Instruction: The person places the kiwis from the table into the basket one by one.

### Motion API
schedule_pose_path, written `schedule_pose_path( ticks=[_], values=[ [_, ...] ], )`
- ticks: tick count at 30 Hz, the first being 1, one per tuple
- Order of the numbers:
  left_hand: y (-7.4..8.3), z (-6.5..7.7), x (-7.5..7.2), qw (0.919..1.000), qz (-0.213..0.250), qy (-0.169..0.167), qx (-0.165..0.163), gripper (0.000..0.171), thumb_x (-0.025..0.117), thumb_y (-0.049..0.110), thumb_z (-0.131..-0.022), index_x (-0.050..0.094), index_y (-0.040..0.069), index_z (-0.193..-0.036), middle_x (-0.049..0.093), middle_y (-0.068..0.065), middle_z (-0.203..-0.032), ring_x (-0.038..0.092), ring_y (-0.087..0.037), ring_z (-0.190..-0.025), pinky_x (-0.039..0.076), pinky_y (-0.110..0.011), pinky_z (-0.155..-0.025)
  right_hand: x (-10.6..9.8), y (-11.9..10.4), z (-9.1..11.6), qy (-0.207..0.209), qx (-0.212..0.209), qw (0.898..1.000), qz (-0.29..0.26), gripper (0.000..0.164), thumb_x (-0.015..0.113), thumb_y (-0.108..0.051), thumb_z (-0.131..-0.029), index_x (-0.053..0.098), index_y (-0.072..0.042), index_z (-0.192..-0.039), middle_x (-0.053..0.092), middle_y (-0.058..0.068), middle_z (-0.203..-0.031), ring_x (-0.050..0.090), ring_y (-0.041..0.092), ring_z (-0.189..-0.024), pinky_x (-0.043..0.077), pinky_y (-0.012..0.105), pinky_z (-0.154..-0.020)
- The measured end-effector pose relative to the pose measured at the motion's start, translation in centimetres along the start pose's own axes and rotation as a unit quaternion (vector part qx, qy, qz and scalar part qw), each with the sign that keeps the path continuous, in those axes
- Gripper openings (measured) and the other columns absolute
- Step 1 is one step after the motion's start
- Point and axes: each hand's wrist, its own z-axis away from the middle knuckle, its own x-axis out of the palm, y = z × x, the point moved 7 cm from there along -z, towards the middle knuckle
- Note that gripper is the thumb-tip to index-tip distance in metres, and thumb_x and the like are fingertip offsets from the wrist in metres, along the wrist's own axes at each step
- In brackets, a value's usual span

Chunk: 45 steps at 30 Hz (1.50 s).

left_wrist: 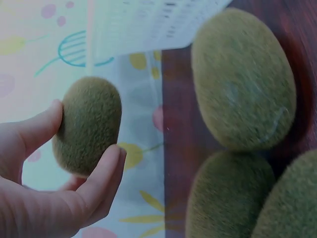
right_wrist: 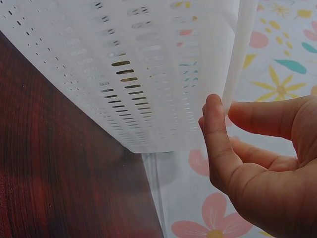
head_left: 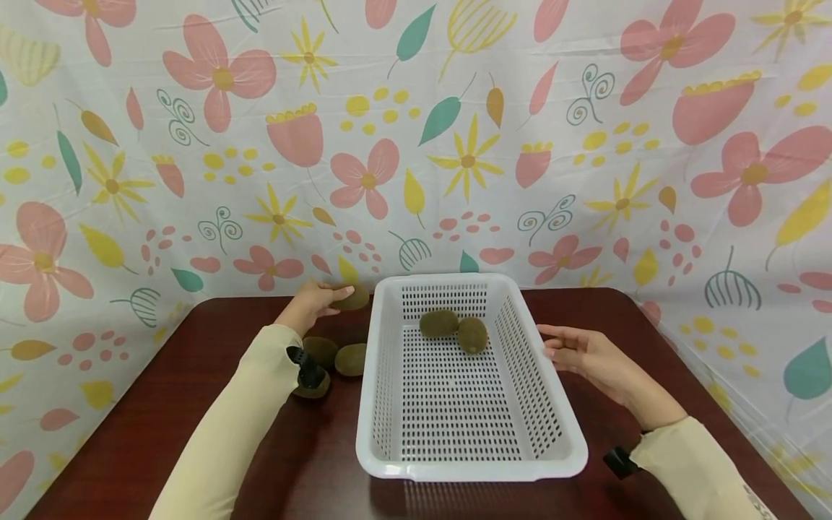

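Note:
My left hand (head_left: 312, 300) pinches a brown, fuzzy kiwi (left_wrist: 88, 126) between thumb and fingers, above the table's back edge and left of the basket. Below that hand, three more kiwis (head_left: 351, 360) lie close together on the table; the left wrist partly covers some of them. A white perforated plastic basket (head_left: 471, 471) stands in the middle, with two kiwis (head_left: 472, 336) side by side toward its back. At the basket's right side, my right hand (head_left: 594, 361) holds the rim (right_wrist: 239, 54), with thumb and fingertips on either side of its edge.
The dark red wooden table (head_left: 156, 404) carries everything. Behind it and along its sides hangs a white cloth (head_left: 403, 238) printed with flowers and leaves. Each wrist wears a black camera mount (head_left: 622, 462).

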Motion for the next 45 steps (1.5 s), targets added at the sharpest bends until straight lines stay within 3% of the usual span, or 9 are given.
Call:
schedule_pose_path(
  ticks=[4, 8, 15, 19, 24, 29, 36, 41, 45],
  values=[
    [1.0, 0.6, -0.1, 0.9996, 0.02, 0.021, 0.005, 0.071, 0.066, 0.024, -0.093, 0.029, -0.005, -0.146, 0.03, -0.019, -0.15, 0.038, -0.033, -0.135, 0.045, -0.039, -0.101, 0.0, 0.1, -0.1, 0.0, 0.001, 1.0, -0.002, 0.06, 0.059, -0.013, -0.097, 0.031, 0.011, -0.144, 0.061, 0.013, -0.109, 0.064, 0.01, -0.097, 0.054, 0.025, -0.084],
    [2.2, 1.2, 0.2, 0.999, 0.035, 0.022, 0.013, 0.076, 0.067, 0.025, -0.092, 0.026, -0.005, -0.147, 0.027, -0.018, -0.152, 0.04, -0.032, -0.134, 0.045, -0.037, -0.102, 0.0, 0.1, -0.1, -0.002, 0.001, 1.0, -0.003, 0.06, 0.059, -0.013, -0.097, 0.031, 0.011, -0.144, 0.06, 0.014, -0.109, 0.063, 0.01, -0.097, 0.054, 0.026, -0.084],
    [4.6, 2.9, 1.8, 0.9971, 0.061, 0.018, 0.04, 0.077, 0.069, 0.024, -0.09, 0.026, -0.004, -0.147, 0.027, -0.017, -0.151, 0.046, -0.03, -0.129, 0.046, -0.037, -0.101, 0.0, 0.3, -0.1, 0.001, 0.003, 1.0, 0.0, 0.059, 0.059, -0.014, -0.097, 0.032, 0.01, -0.144, 0.059, 0.015, -0.11, 0.063, 0.01, -0.098, 0.053, 0.025, -0.085],
    [5.8, 3.6, 3.3, 0.9944, 0.087, -0.002, 0.059, 0.072, 0.069, 0.019, -0.09, 0.03, -0.006, -0.145, 0.034, -0.019, -0.147, 0.052, -0.033, -0.123, 0.048, -0.038, -0.099, 0.0, 0.3, -0.1, 0.001, 0.003, 1.0, 0.0, 0.059, 0.059, -0.013, -0.097, 0.032, 0.01, -0.144, 0.06, 0.016, -0.11, 0.063, 0.009, -0.098, 0.053, 0.025, -0.085],
    [6.8, 4.5, 5.3, 0.9933, 0.09, -0.025, 0.068, 0.073, 0.071, 0.018, -0.089, 0.029, -0.003, -0.145, 0.028, -0.017, -0.151, 0.055, -0.033, -0.12, 0.047, -0.037, -0.099, 0.0, 0.2, -0.2, -0.002, 0.0, 1.0, 0.0, 0.059, 0.059, -0.013, -0.097, 0.032, 0.01, -0.145, 0.06, 0.015, -0.111, 0.063, 0.009, -0.098, 0.053, 0.025, -0.085],
    [7.7, 5.2, 7.6, 0.992, 0.086, -0.053, 0.076, 0.066, 0.074, 0.017, -0.087, 0.036, -0.002, -0.137, 0.027, -0.016, -0.148, 0.056, -0.03, -0.118, 0.051, -0.033, -0.093, -0.1, 0.3, -0.1, 0.002, 0.005, 1.0, 0.003, 0.06, 0.059, -0.014, -0.096, 0.033, 0.009, -0.145, 0.06, 0.015, -0.11, 0.063, 0.009, -0.098, 0.053, 0.025, -0.085],
    [8.4, 5.9, 11.0, 0.9921, 0.048, -0.081, 0.083, 0.064, 0.076, 0.017, -0.085, 0.039, -0.002, -0.133, 0.042, -0.019, -0.134, 0.063, -0.033, -0.106, 0.052, -0.035, -0.093, -0.1, 0.4, -0.1, 0.003, 0.008, 1.0, 0.006, 0.061, 0.061, -0.014, -0.096, 0.033, 0.008, -0.145, 0.059, 0.015, -0.109, 0.062, 0.009, -0.098, 0.054, 0.026, -0.084],
    [8.5, 5.9, 13.6, 0.9906, 0.002, -0.105, 0.088, 0.065, 0.079, 0.021, -0.081, 0.042, 0.001, -0.13, 0.046, -0.018, -0.13, 0.066, -0.03, -0.1, 0.051, -0.038, -0.093, -0.1, 0.3, 0.0, 0.002, 0.005, 1.0, 0.007, 0.06, 0.06, -0.015, -0.096, 0.033, 0.009, -0.144, 0.06, 0.014, -0.109, 0.063, 0.009, -0.098, 0.053, 0.025, -0.084],
    [8.5, 6.0, 15.7, 0.9867, -0.006, -0.129, 0.1, 0.06, 0.08, 0.017, -0.08, 0.044, -0.001, -0.124, 0.047, -0.019, -0.126, 0.066, -0.03, -0.098, 0.052, -0.04, -0.092, -0.1, 0.4, -0.2, 0.004, 0.007, 1.0, 0.005, 0.06, 0.06, -0.015, -0.096, 0.034, 0.008, -0.144, 0.06, 0.014, -0.109, 0.063, 0.01, -0.098, 0.054, 0.025, -0.084]
  ],
)
